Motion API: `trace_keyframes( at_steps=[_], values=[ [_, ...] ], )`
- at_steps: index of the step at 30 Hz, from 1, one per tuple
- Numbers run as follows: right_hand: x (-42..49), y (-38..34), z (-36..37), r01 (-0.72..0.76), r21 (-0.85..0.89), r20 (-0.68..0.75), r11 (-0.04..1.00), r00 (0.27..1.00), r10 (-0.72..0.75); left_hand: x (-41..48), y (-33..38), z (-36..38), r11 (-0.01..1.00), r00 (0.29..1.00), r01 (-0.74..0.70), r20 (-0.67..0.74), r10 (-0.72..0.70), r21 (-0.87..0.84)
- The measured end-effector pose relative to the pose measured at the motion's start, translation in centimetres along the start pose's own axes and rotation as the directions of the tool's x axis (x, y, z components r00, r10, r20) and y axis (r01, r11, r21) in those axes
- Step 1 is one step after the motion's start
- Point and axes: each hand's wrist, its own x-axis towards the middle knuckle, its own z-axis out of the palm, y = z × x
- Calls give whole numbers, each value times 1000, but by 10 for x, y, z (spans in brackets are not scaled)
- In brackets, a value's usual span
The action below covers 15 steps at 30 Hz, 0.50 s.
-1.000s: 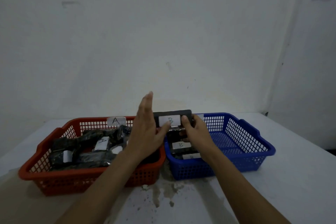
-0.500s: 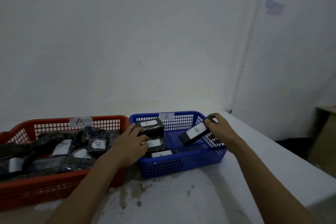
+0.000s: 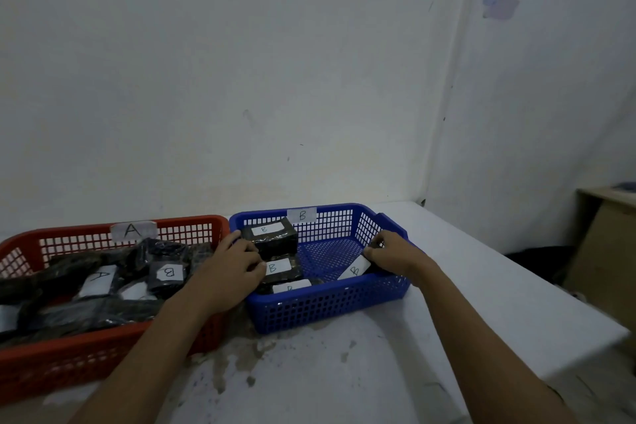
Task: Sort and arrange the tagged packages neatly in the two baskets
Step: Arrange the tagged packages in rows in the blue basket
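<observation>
Left hand: our left hand point(image 3: 231, 271) reaches across the seam between the baskets, fingers curled against the black B packages at the blue basket's left side; whether it actually grips one, we cannot tell.
Right hand: our right hand point(image 3: 392, 253) is down inside the blue basket's right end, fingers closed around the dark package with the tilted B tag point(image 3: 355, 268), which lies low against the near right corner.
Blue basket: the blue basket point(image 3: 330, 306) carries a B label point(image 3: 301, 215) on its far rim; three B packages sit stacked along its left side, the rear one point(image 3: 270, 237) highest.
Red basket: the red basket point(image 3: 86, 358) touches the blue one, marked A point(image 3: 132, 230), piled with black packages.
Misplaced: a B package point(image 3: 167, 274) lies in the red basket beside an A package point(image 3: 98, 280).
Table: a white table point(image 3: 344, 382), stained in front of the baskets.
</observation>
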Motion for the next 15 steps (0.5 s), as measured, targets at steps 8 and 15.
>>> trace_keyframes(
  at_steps=[8,15],
  values=[
    [4,5,1,10,-239,-4,971,1000,-11,0,1,-1,1000,1000,9,-13,-8,7],
    [4,1,8,-71,-365,9,928,997,80,-2,2,-2,1000,1000,9,-11,-9,-4]
  ],
)
